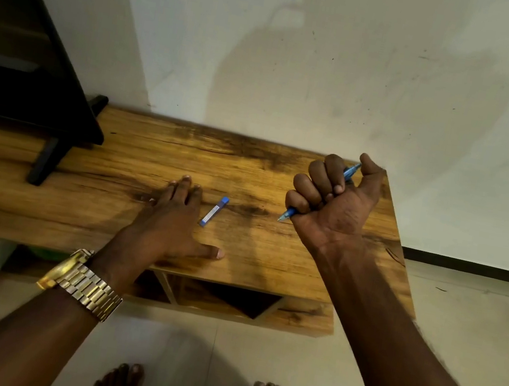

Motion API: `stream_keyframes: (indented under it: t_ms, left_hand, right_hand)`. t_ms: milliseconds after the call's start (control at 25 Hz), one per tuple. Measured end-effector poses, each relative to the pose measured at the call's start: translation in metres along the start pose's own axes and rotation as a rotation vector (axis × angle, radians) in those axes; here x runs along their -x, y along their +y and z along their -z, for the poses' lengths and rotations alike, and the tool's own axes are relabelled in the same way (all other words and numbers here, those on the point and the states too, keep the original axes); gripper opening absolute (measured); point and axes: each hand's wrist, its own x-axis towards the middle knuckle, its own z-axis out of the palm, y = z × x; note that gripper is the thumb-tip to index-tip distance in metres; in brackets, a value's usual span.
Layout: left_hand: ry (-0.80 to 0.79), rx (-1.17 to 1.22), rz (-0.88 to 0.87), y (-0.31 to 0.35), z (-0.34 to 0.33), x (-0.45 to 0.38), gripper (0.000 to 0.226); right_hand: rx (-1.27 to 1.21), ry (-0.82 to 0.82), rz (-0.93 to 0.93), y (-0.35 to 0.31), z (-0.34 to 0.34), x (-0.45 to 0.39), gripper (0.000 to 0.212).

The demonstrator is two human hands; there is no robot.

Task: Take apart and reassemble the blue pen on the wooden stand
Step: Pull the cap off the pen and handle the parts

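Surface: low wooden stand (139, 154) against a plain pale wall, warm grain with dark streaks, open cubby below; tiled floor beneath.
Left grip: left hand (172, 216) lies flat and released on the surface, palm down, fingers spread, grasping nothing.
Right grip: right hand (335, 199) is clenched in a fist around the blue pen body (290, 213), raised above the right end of the surface.
Pen body: slim, smooth plastic; tip pokes out low towards the left, rear end shows by the thumb, so its long axis slants up and away to the right.
Pen cap: blue cap (214, 211), short, with a pale clip, lies on the surface between the hands, just beside the left fingers.
Key relation: the cap lies left of the pen tip, nearer the left hand; likely that hand's pick.
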Motion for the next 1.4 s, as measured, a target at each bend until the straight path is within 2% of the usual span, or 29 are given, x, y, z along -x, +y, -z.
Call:
stream_keyframes:
  t_ms: [160, 480, 1400]
  left_hand:
    - [0.003, -0.003, 0.013, 0.003, 0.001, 0.003, 0.149]
    - [-0.002, -0.027, 0.027, 0.005, 0.000, 0.001, 0.149]
    - [-0.001, -0.015, 0.054, 0.015, 0.005, 0.008, 0.144]
  right_hand:
    - [0.032, -0.005, 0.021, -0.001, -0.003, -0.001, 0.063]
    - [0.297, -0.059, 0.012, 0.009, -0.026, 0.004, 0.064]
    - [0.180, -0.069, 0.012, 0.000, -0.040, 0.009, 0.068]
